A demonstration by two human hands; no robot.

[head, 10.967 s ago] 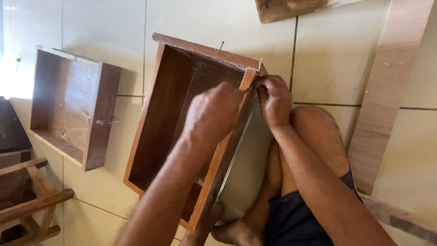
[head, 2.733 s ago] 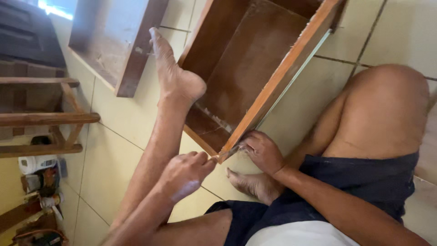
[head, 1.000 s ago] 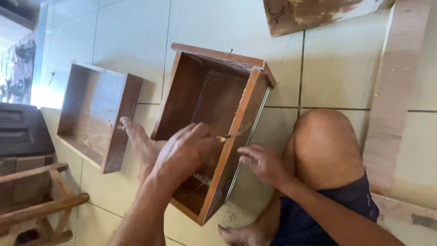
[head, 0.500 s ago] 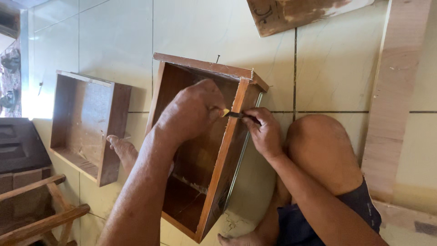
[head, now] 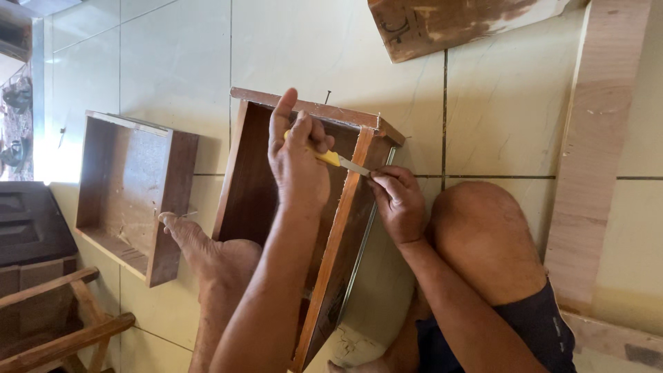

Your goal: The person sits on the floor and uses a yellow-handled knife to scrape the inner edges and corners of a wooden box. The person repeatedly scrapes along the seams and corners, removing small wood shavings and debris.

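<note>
The left hand (head: 298,162) grips a yellow utility knife (head: 336,161), blade on the wooden drawer (head: 304,214) side edge; the right hand (head: 397,204) pinches the blade tip. A second drawer (head: 131,193) lies left on the tiled floor (head: 173,62).

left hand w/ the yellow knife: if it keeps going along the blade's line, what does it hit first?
Likely the right hand's fingertips: the left hand points the yellow knife rightward over the drawer's side board, blade tip right at them. Depth unclear.

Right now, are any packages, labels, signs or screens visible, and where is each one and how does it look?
No package, label, sign or screen can be made out.
Nearest to one: dark scrawled marks on the worn wooden board lying on the tiled floor at the top edge, beyond the wooden drawer.
</note>
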